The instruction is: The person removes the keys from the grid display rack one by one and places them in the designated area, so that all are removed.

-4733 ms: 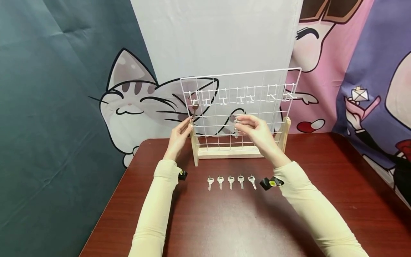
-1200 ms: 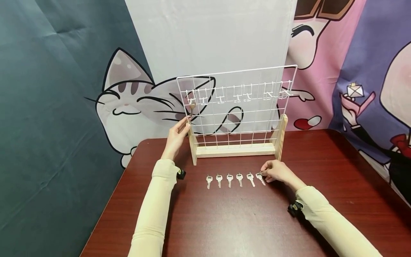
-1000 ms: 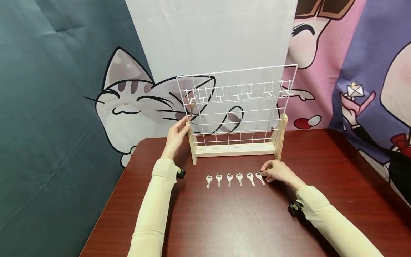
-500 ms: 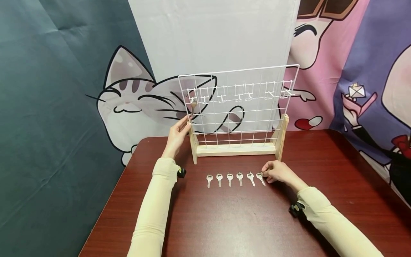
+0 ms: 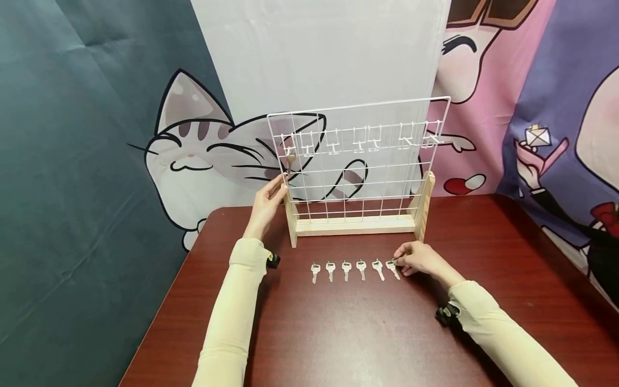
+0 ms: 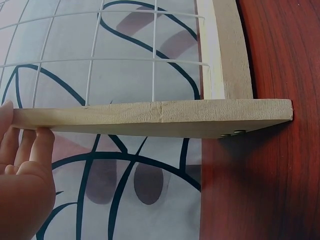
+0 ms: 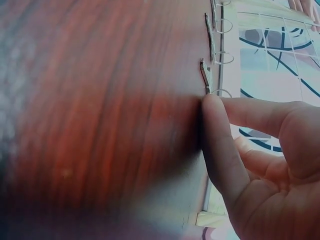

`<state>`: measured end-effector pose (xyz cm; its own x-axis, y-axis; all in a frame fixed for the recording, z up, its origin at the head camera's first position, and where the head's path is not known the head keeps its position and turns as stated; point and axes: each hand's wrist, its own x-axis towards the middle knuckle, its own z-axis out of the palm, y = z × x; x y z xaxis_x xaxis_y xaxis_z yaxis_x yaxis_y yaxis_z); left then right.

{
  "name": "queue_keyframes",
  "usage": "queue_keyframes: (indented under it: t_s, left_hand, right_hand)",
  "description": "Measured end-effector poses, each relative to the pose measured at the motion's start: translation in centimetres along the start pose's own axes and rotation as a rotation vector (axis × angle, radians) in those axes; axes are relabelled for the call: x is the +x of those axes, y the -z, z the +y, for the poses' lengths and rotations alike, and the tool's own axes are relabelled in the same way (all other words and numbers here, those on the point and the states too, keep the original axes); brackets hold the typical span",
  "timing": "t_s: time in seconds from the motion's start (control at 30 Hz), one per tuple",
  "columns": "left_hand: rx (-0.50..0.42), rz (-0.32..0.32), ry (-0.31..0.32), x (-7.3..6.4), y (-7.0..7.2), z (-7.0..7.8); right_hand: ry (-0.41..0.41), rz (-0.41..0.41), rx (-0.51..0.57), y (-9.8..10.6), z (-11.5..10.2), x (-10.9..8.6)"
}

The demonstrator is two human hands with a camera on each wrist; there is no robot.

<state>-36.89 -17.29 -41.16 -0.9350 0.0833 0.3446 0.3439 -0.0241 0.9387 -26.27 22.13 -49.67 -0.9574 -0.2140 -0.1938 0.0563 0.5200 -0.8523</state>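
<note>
My left hand (image 5: 265, 208) grips the upper end of the left wooden upright (image 5: 290, 217) of a white wire grid rack (image 5: 358, 185). In the left wrist view the thumb and fingers close on the upright (image 6: 160, 112) from both sides. Down on the table, my right hand (image 5: 419, 258) pinches the head end of the rightmost silver key (image 5: 393, 269) in a row. The right wrist view has this key (image 7: 205, 75) lying flat, thumb and forefinger meeting at its ring. Several more keys, such as one (image 5: 361, 270) in mid-row, lie to its left.
White hooks (image 5: 333, 146) line the upper part of the grid. One brownish key (image 5: 291, 157) hangs from the leftmost hook. The rack stands toward the back of the reddish-brown table (image 5: 348, 333), in front of a printed cloth backdrop (image 5: 329, 54).
Since the earliest frame, my right hand has come down from the rack with a key, which now lies at the row's right end. Over the last second both hands have stayed in place.
</note>
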Motion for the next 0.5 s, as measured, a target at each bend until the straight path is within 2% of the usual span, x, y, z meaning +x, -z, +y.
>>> queue_keyframes:
  t_s: [0.27,0.37,0.5]
  left_hand:
    - [-0.005,0.011,-0.016,-0.3,0.2,-0.2]
    - [0.002,0.005,-0.021,-0.3,0.1,-0.2]
    - [0.0,0.009,-0.027,-0.2,0.2,-0.2]
  right_hand:
    - [-0.01,-0.031,0.004,0.9,-0.3,-0.3]
    - [-0.01,-0.051,0.007,1.7,-0.3,-0.4]
    - [0.014,-0.033,-0.002,3.0,-0.7,-0.5]
